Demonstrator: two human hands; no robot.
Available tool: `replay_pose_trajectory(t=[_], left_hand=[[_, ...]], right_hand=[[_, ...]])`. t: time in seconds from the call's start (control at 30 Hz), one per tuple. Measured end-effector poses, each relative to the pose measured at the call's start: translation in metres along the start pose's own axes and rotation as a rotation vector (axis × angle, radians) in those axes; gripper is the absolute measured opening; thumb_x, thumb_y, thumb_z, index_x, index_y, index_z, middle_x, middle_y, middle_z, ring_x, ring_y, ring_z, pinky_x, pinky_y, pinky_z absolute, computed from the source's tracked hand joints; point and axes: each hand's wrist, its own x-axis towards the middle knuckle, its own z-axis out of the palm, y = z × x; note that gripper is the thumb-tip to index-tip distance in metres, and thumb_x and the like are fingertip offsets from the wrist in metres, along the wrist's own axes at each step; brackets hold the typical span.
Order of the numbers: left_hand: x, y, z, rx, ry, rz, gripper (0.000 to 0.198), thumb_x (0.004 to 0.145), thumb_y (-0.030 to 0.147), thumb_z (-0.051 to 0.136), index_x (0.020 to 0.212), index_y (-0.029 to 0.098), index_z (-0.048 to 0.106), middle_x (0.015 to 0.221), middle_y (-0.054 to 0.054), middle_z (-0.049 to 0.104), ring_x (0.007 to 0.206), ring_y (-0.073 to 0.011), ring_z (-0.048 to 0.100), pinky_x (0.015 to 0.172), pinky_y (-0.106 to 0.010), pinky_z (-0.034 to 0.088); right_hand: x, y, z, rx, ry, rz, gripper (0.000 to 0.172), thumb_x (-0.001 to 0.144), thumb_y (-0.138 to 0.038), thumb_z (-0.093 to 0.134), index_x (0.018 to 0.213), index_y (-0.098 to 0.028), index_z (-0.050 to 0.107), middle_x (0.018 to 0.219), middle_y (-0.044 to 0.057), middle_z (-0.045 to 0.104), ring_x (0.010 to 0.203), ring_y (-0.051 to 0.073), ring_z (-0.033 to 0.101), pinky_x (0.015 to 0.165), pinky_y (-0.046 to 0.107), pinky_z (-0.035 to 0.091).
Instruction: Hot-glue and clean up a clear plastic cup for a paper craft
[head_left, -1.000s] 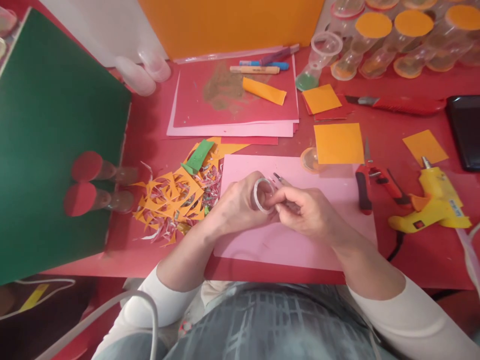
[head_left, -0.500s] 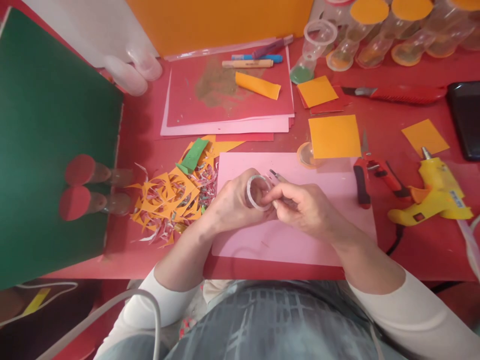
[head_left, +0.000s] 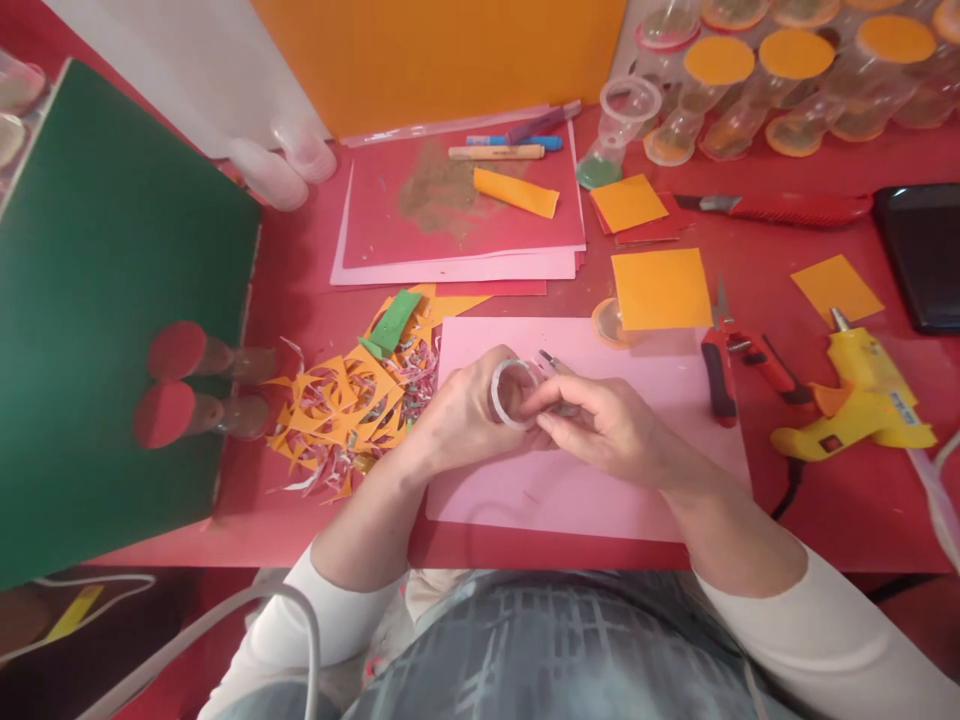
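My left hand (head_left: 469, 410) is wrapped round a clear plastic cup (head_left: 498, 405), its round whitish rim tilted up toward me. At that rim, the index finger of my right hand (head_left: 592, 420) reaches into the mouth, and the thumb lies just outside. A slim dark-tipped tool (head_left: 550, 358) sticks out from behind my right fingers; most of it is hidden, so its kind is unclear. Both hands are above a pink foam sheet (head_left: 570, 505). Beyond them an orange square (head_left: 660, 290) partly covers a clear round piece with an orange edge (head_left: 609, 322).
Paper scraps (head_left: 341, 400) are heaped left, near a green board (head_left: 97, 330). Right are red-handled snips (head_left: 750, 350), a yellow glue gun (head_left: 862, 390), a red utility knife (head_left: 802, 208) and a black phone (head_left: 926, 255). Hourglass-shaped clear pieces (head_left: 720, 75) stand at the back; markers (head_left: 499, 152) lie on stacked sheets.
The view has shifted slightly, so the table sits lower in the picture. My right index finger is a little deeper in the cup's mouth; my left hand keeps its hold.
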Motion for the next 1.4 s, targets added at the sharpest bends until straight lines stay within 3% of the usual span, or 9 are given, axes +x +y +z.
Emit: replay_pose_trajectory(t=[0.33, 0.53, 0.73, 0.9, 1.13, 1.27, 1.4], left_hand=[[0.0002, -0.0008, 0.0038, -0.131, -0.035, -0.036, 0.035, 0.057, 0.036, 0.075, 0.076, 0.022, 0.048, 0.063, 0.006, 0.055, 0.055, -0.0097, 0.049, 0.052, -0.023, 0.040], [0.0006, -0.0017, 0.0036, -0.154, -0.058, -0.027, 0.033, 0.059, 0.035, 0.072, 0.077, 0.021, 0.048, 0.062, 0.007, 0.054, 0.053, -0.0084, 0.047, 0.051, -0.023, 0.039], [0.0013, 0.0019, 0.0030, -0.129, -0.046, -0.050, 0.037, 0.056, 0.038, 0.075, 0.075, 0.021, 0.048, 0.065, 0.005, 0.057, 0.055, -0.0096, 0.050, 0.052, -0.024, 0.040], [0.0009, -0.0010, -0.0006, -0.062, -0.002, 0.017, 0.033, 0.061, 0.038, 0.073, 0.078, 0.021, 0.050, 0.069, 0.005, 0.059, 0.057, -0.0094, 0.051, 0.054, -0.024, 0.041], [-0.0019, 0.0048, -0.0034, 0.018, 0.006, -0.047, 0.030, 0.060, 0.033, 0.071, 0.077, 0.023, 0.048, 0.066, 0.006, 0.058, 0.056, -0.0108, 0.052, 0.054, -0.024, 0.040], [-0.0030, 0.0047, -0.0030, 0.042, 0.013, 0.011, 0.024, 0.064, 0.029, 0.067, 0.076, 0.023, 0.047, 0.067, 0.006, 0.059, 0.059, -0.0118, 0.056, 0.056, -0.024, 0.040], [-0.0043, 0.0051, -0.0022, 0.072, 0.014, 0.042, 0.026, 0.065, 0.030, 0.068, 0.076, 0.023, 0.046, 0.066, 0.007, 0.060, 0.059, -0.0131, 0.059, 0.055, -0.024, 0.040]], right_hand=[[-0.0012, 0.0001, 0.0046, -0.106, 0.081, 0.056, 0.022, 0.079, -0.016, 0.049, 0.087, -0.018, 0.069, 0.074, 0.001, 0.070, 0.058, 0.013, 0.064, 0.055, 0.023, 0.047], [-0.0005, -0.0029, 0.0061, -0.122, 0.129, -0.008, 0.022, 0.076, -0.012, 0.046, 0.081, -0.018, 0.068, 0.066, -0.001, 0.066, 0.049, 0.008, 0.055, 0.050, 0.020, 0.043], [-0.0003, -0.0015, 0.0040, 0.010, 0.072, 0.018, 0.021, 0.081, -0.012, 0.047, 0.087, -0.018, 0.066, 0.075, 0.001, 0.072, 0.060, 0.011, 0.066, 0.057, 0.021, 0.051], [-0.0001, -0.0011, 0.0024, 0.203, 0.006, -0.016, 0.023, 0.090, -0.012, 0.043, 0.102, -0.018, 0.062, 0.083, 0.003, 0.074, 0.071, 0.012, 0.072, 0.064, 0.023, 0.057], [-0.0029, 0.0033, 0.0045, 0.103, 0.009, -0.035, 0.019, 0.093, -0.019, 0.046, 0.105, -0.018, 0.061, 0.076, 0.002, 0.071, 0.068, 0.014, 0.070, 0.063, 0.025, 0.056], [-0.0015, 0.0050, 0.0057, 0.004, 0.041, -0.059, 0.017, 0.090, -0.020, 0.050, 0.101, -0.020, 0.063, 0.081, 0.003, 0.070, 0.063, 0.014, 0.067, 0.060, 0.025, 0.054], [-0.0001, 0.0036, 0.0052, -0.050, 0.044, -0.108, 0.020, 0.090, -0.019, 0.046, 0.096, -0.020, 0.065, 0.070, 0.000, 0.066, 0.054, 0.011, 0.061, 0.052, 0.023, 0.049]])
